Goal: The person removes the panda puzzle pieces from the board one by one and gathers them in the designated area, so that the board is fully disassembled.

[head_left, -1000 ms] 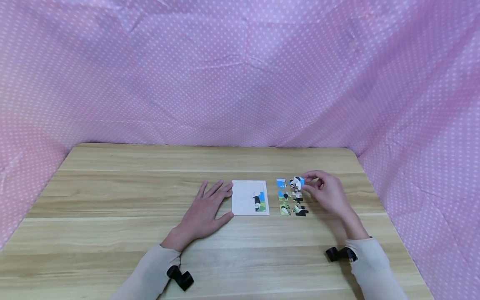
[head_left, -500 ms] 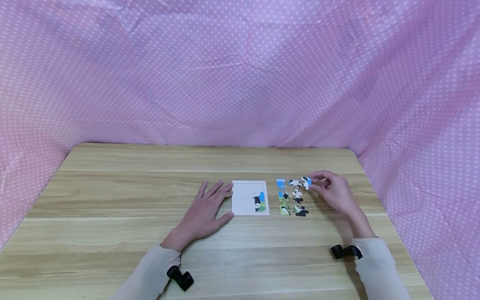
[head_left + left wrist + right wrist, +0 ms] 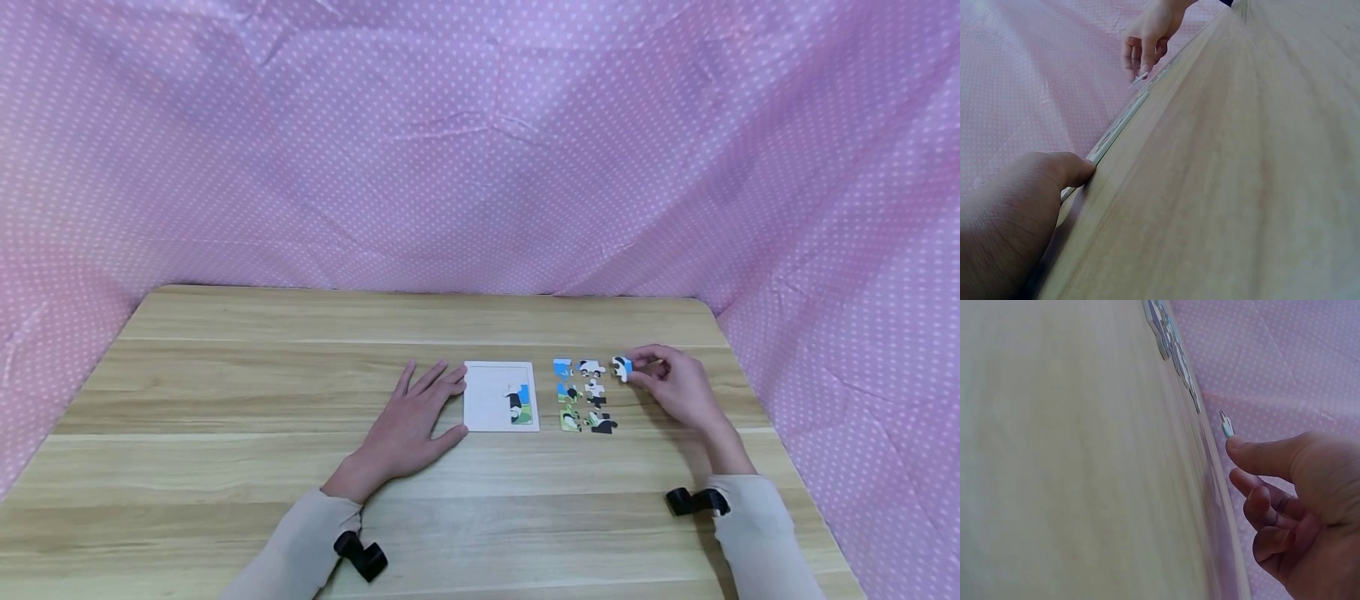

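Observation:
Between thumb and fingers, my right hand [image 3: 678, 387] pinches a blue, white and black puzzle piece [image 3: 622, 368] to the right of the other pieces. The right wrist view shows that puzzle piece [image 3: 1227, 424] raised off the table at the thumb tip. My left hand [image 3: 408, 429] lies with fingers spread, touching the left edge of a white puzzle board [image 3: 487, 396]. One blue, green and black piece [image 3: 520, 404] sits in the board's lower right part. In the left wrist view the left thumb [image 3: 1075, 169] rests against the board's edge.
Right of the board, several loose panda puzzle pieces [image 3: 592, 392] lie in two columns on the wooden table [image 3: 480, 517]. A pink dotted cloth [image 3: 480, 167] hangs behind the table and at its sides. Each wrist wears a black camera.
My right hand has moved right with the pinched puzzle piece, away from the panda-face piece it overlapped earlier. The left hand and the board have stayed in place.

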`<state>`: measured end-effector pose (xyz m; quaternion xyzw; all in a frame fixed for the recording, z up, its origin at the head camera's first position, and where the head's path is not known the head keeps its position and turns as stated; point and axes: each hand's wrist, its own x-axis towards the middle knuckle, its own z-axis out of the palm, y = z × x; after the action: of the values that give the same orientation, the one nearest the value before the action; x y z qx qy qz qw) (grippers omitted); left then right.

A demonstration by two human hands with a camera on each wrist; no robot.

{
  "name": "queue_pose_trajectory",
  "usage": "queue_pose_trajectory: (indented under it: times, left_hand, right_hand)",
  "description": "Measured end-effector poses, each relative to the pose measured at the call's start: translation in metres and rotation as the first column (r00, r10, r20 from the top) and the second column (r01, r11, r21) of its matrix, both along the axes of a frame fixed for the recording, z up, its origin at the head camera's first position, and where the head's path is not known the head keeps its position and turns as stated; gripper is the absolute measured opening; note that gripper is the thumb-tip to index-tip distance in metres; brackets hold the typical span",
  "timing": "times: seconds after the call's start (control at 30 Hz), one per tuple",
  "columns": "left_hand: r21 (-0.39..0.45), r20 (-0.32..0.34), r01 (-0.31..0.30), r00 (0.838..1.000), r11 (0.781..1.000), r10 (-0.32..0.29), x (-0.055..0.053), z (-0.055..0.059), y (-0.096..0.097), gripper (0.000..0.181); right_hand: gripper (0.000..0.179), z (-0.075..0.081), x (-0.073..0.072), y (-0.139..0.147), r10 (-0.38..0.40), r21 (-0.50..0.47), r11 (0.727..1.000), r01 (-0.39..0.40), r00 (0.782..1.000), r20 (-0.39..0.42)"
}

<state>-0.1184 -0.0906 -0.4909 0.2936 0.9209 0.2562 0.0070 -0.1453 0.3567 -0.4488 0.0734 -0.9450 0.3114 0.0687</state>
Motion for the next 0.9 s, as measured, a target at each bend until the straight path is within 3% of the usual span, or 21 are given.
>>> queue_pose_trajectory:
  times: [0.9]
  left_hand:
    - [0.003,-0.006,0.000,1.000,1.000,0.000,-0.0004,-0.0012,-0.0002,0.066]
  right_hand:
    - [0.027,-0.0098,-0.0025,0.0046,-0.016,-0.005,1.000,0.016,0.998,0.058]
